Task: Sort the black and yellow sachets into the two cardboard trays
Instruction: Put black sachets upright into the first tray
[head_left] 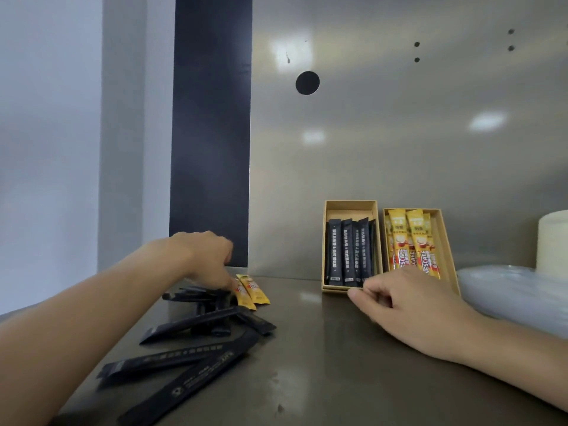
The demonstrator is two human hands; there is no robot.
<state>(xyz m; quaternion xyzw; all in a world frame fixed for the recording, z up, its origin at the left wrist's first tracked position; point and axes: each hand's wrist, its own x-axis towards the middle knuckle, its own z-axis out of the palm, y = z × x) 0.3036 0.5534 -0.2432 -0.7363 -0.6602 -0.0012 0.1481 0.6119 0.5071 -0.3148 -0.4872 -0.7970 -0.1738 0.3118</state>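
Note:
Two cardboard trays stand side by side against the back wall. The left tray (349, 207) holds several black sachets (349, 250) on end. The right tray (444, 238) holds several yellow sachets (413, 241). A loose pile of black sachets (196, 325) lies on the metal counter at the left, with two yellow sachets (253, 290) at its far edge. My left hand (206, 256) reaches over the pile, fingertips touching the yellow sachets. My right hand (408, 305) rests on the counter in front of the trays, fingers loosely curled, nothing in it.
A clear plastic bag (516, 296) lies at the right, with a white cylindrical container (553, 241) behind it. A dark vertical panel (212, 133) rises behind the pile. The steel back wall has a round hole (307, 83).

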